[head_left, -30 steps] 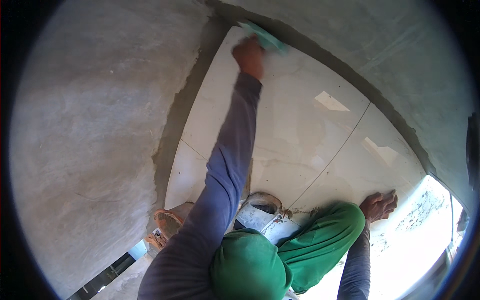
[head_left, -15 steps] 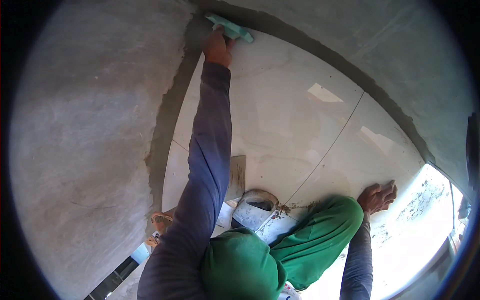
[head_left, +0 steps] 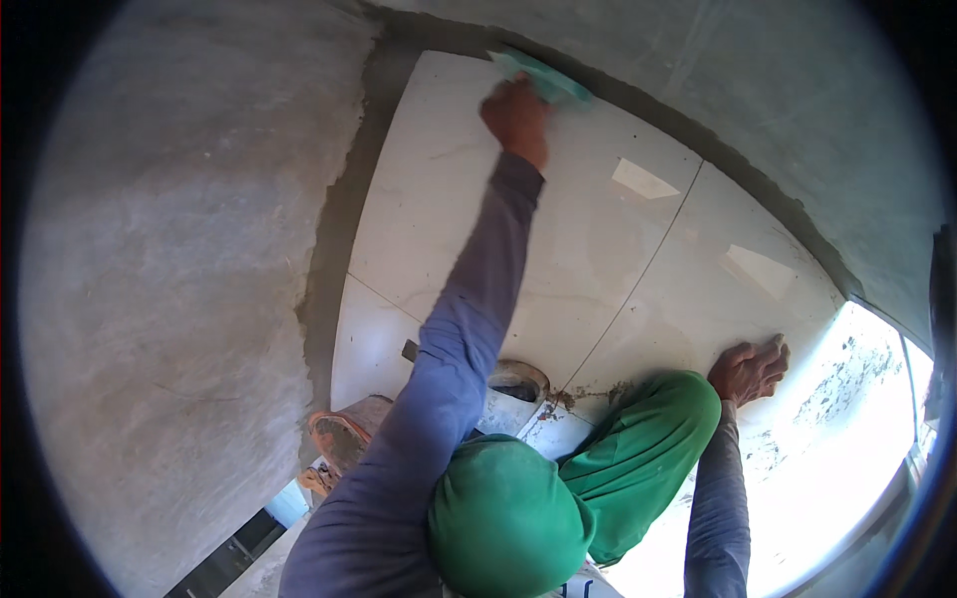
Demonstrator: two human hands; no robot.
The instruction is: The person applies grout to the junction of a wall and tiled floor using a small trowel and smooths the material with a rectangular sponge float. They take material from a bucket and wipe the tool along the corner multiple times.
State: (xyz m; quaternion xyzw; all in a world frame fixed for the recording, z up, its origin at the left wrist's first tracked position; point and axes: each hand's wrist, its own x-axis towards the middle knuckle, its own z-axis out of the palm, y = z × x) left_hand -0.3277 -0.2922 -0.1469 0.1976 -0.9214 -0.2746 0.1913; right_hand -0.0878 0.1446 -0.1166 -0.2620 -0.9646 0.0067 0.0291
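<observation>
Fingers of the left hand [head_left: 515, 115] were wrapped round a green spreader [head_left: 556, 82] at the tile's [head_left: 578, 239] far edge; right hand [head_left: 748, 372] loosely curled. Edge-smoothing, seemingly; next stroke called for flat pressure.

Left hand [head_left: 516, 112] stretched far forward — right hand [head_left: 743, 375] lower, fingers [head_left: 770, 365] bent.

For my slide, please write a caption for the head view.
Left hand holds a green tool at the pale tiles' far edge.

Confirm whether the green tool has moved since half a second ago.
Yes: the left hand carried the green tool rightward, away from the upper-left corner of the white tile.
</observation>
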